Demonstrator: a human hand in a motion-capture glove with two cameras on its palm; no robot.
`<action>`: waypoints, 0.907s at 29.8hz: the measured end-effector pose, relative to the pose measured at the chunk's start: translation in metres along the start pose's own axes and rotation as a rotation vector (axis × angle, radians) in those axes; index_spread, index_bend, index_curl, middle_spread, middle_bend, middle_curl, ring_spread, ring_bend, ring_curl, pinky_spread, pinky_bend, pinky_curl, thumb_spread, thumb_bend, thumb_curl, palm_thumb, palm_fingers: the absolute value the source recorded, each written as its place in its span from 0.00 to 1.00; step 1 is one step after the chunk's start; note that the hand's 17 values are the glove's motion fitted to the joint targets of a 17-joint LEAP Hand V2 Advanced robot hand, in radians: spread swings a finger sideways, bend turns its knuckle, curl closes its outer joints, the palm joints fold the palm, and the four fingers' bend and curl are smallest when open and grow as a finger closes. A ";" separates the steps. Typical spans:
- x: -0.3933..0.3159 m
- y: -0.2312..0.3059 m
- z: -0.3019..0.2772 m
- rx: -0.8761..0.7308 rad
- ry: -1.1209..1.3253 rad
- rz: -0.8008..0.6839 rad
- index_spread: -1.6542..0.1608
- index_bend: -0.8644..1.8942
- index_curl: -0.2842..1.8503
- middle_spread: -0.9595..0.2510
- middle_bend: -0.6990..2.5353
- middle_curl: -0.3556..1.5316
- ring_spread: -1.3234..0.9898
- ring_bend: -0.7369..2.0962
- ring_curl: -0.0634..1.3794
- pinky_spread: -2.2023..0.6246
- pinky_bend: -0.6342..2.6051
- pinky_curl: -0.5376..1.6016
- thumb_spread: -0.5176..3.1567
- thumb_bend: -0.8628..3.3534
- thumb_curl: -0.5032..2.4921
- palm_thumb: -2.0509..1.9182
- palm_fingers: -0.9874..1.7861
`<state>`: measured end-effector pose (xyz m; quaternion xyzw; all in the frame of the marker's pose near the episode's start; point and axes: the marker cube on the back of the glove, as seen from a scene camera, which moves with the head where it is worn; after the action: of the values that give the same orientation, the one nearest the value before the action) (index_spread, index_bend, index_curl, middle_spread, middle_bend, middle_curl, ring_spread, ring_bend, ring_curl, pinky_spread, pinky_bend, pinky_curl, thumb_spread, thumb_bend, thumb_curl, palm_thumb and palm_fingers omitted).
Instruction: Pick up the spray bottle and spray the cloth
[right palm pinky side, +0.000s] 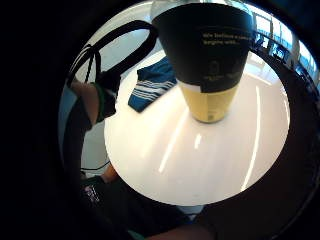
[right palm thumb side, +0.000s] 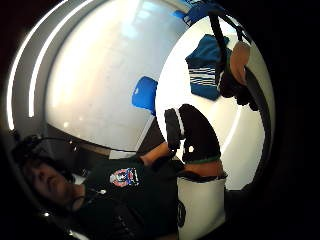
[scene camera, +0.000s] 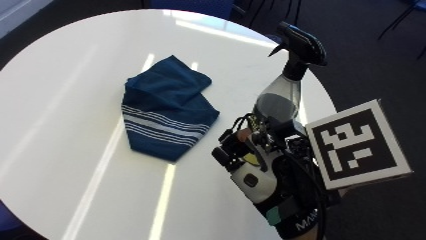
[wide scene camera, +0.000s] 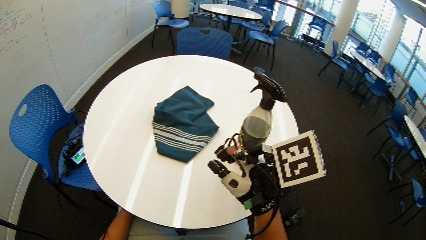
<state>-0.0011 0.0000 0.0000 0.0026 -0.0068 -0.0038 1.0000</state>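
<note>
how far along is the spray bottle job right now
Early stage. The gloved right hand has reached the spray bottle and is at its lower body, though whether the fingers have closed round it is hidden. The bottle stands upright near the white table edge. The folded blue cloth lies apart. Lifting, aiming and spraying remain.

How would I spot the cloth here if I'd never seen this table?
On the round white table, look toward the middle, left of the spray bottle. The cloth lies crumpled there, alone: dark blue, with thin white stripes across one end.
</note>
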 end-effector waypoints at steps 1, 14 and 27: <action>0.000 0.000 0.000 0.002 -0.003 0.001 0.84 0.42 0.18 0.75 0.36 0.25 0.54 0.45 0.12 0.77 0.28 0.28 0.26 0.27 0.20 0.63 0.82; -0.002 0.004 0.001 0.025 -0.005 0.025 0.78 0.41 0.27 0.72 0.38 0.34 0.52 0.47 0.26 0.77 0.27 0.36 0.41 0.27 0.23 0.65 0.79; -0.002 0.007 0.010 0.002 -0.001 0.019 0.77 0.39 0.30 0.71 0.37 0.38 0.51 0.46 0.29 0.76 0.26 0.39 0.45 0.25 0.25 0.66 0.79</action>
<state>-0.0036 0.0067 0.0097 0.0034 -0.0075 0.0054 1.0000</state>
